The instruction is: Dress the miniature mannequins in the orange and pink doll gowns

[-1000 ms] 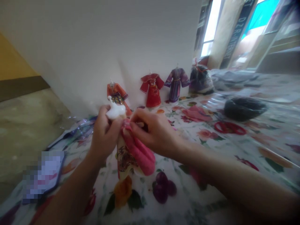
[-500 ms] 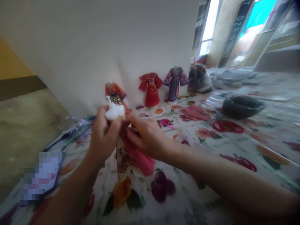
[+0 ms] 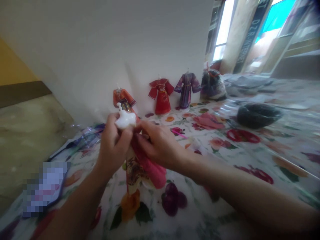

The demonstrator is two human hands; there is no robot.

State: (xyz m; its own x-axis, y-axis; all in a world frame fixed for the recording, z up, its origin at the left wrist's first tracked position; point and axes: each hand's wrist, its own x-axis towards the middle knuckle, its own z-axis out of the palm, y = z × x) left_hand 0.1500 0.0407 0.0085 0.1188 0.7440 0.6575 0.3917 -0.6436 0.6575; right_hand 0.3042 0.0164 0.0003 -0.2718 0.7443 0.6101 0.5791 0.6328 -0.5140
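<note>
A white doll torso form (image 3: 126, 120) with a small knob on top is in my left hand (image 3: 112, 141), whose fingers and thumb close around its lower part. From below it hangs a pink and cream patterned skirt (image 3: 150, 171). My right hand (image 3: 158, 143) pinches the dark pink cloth at the waist, close beside my left thumb. The fingertips of both hands nearly meet there, and the exact pinch point is partly hidden.
Three small dressed forms stand by the wall: an orange one (image 3: 122, 96), a red one (image 3: 162, 96) and a purple one (image 3: 188, 88). Right of them are a tied bag (image 3: 213, 85), pink cloth (image 3: 209, 120) and a dark bundle (image 3: 258, 115). A phone (image 3: 47, 188) lies left on the floral tablecloth (image 3: 195, 213).
Both hands have shifted slightly to the right in view together with the white form and skirt. Their grips look the same.
</note>
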